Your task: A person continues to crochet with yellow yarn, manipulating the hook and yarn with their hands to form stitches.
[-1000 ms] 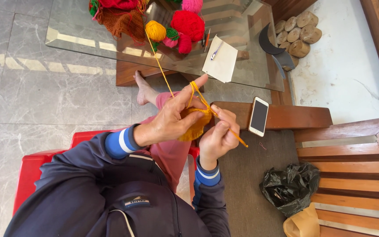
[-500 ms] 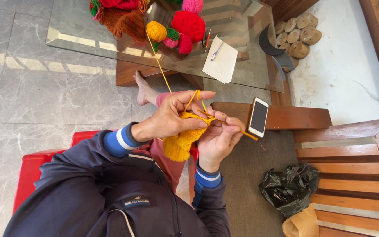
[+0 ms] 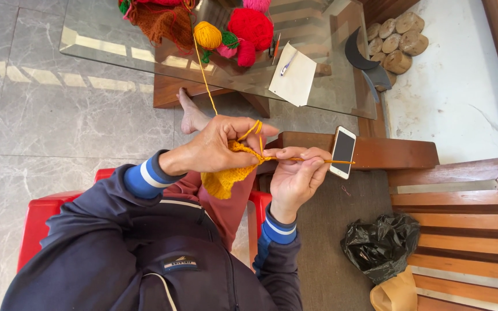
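Crocheting a yellow piece over the lap.

The yellow piece (image 3: 223, 179) hangs between both hands above the knees. The left hand (image 3: 217, 147) pinches its top edge, strand (image 3: 204, 74) looped over a finger for tension. The right hand (image 3: 296, 175) is closed on the hook (image 3: 318, 160), held level at the edge. The strand runs to a yellow ball (image 3: 207, 34) on the glass surface (image 3: 110, 40); a phone (image 3: 342, 152) lies near.

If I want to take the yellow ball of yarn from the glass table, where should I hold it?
Grip the yellow yarn ball around its round middle, coming from above on its free left side. Pink and red balls crowd its right, and its strand runs down to the left hand.
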